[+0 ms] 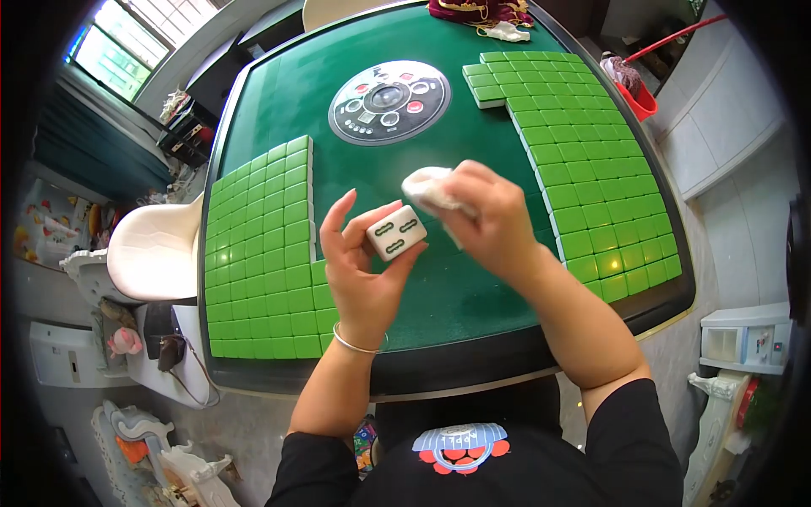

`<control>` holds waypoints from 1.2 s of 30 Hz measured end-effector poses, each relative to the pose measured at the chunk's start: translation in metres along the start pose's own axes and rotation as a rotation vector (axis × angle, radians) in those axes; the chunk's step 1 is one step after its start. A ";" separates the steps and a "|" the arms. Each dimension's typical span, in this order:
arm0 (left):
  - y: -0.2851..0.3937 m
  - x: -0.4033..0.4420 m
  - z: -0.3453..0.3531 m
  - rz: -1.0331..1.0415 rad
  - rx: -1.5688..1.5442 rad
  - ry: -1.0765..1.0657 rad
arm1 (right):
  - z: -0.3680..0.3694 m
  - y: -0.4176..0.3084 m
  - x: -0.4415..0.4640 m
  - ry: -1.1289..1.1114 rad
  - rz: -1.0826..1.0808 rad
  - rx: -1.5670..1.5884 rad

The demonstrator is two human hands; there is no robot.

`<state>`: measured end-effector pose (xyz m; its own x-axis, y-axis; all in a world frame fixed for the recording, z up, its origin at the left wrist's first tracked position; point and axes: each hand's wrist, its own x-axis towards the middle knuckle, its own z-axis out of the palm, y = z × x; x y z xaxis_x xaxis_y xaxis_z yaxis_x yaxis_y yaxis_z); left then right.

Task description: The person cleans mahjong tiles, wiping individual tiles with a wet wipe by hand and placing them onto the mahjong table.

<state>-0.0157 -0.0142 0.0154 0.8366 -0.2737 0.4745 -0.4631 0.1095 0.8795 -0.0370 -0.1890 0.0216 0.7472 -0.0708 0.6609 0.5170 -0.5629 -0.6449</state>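
Between the thumb and fingers of my left hand [365, 262] is a white mahjong tile [396, 233], its face with three green bamboo marks turned up toward me. My right hand [494, 215] pinches a crumpled white cloth [431, 190], slightly blurred, just above and right of the tile. Both hands are raised over the green table top [456, 296]. Green-backed tiles lie in a block on the left [262, 245], partly behind my left wrist. Another block of green-backed tiles [591, 160] spreads along the right side.
A round control panel [389, 100] is set in the table's middle. At the far edge lie a dark red cloth bag [481, 12] and a white cloth [507, 32]. A cream chair [152, 252] stands at the left, a red bucket [639, 101] at the right.
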 end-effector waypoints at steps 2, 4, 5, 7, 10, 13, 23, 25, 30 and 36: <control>-0.002 -0.003 0.003 0.059 0.114 -0.009 | 0.006 -0.023 -0.002 0.028 -0.212 0.003; -0.006 -0.005 0.003 0.137 0.276 -0.036 | 0.021 -0.024 -0.009 -0.084 -0.292 -0.097; -0.002 -0.004 0.001 0.145 0.383 -0.043 | 0.021 -0.022 -0.007 -0.065 -0.270 -0.053; -0.007 -0.008 0.002 0.022 0.217 -0.024 | 0.016 -0.012 0.000 -0.034 -0.180 -0.015; -0.005 0.000 -0.004 0.051 0.269 -0.058 | 0.005 0.007 0.004 0.002 0.014 -0.022; -0.001 0.028 -0.039 0.058 0.415 -0.132 | -0.005 0.020 0.009 0.038 0.159 -0.026; 0.005 0.063 -0.103 -0.085 1.335 -1.050 | -0.010 0.020 0.009 0.074 0.037 -0.053; 0.013 0.070 -0.111 -0.212 1.247 -1.129 | -0.011 0.021 0.010 0.086 0.028 -0.046; 0.015 0.084 -0.097 -0.179 1.280 -1.132 | -0.009 0.020 0.009 0.164 -0.009 -0.018; -0.066 0.143 0.029 0.390 0.890 -0.738 | -0.017 0.020 0.009 0.261 -0.174 0.032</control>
<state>0.1258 -0.0884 0.0246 0.3635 -0.8776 0.3127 -0.9271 -0.3078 0.2141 -0.0273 -0.2147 0.0214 0.5160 -0.1870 0.8359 0.6435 -0.5594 -0.5224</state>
